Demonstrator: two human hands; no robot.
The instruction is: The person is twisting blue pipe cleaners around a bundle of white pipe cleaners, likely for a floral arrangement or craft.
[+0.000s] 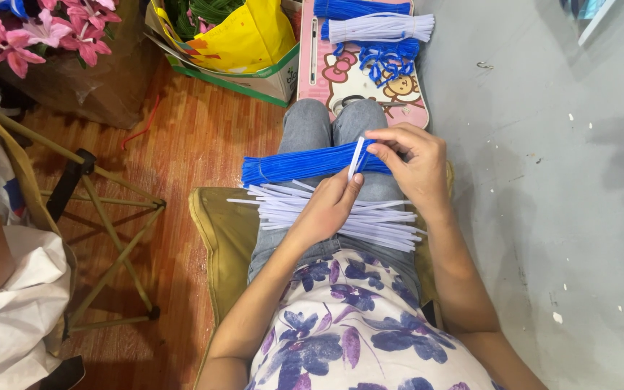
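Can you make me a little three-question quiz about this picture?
1. True or false: both hands, the left hand and the right hand, pinch one white stick.
2. Which bundle lies nearer the knees on the lap: A) the blue sticks B) the white sticks?
3. Fill in: the flowers in the top left corner are ____.

Key: 1 true. 2 A. 3 pink.
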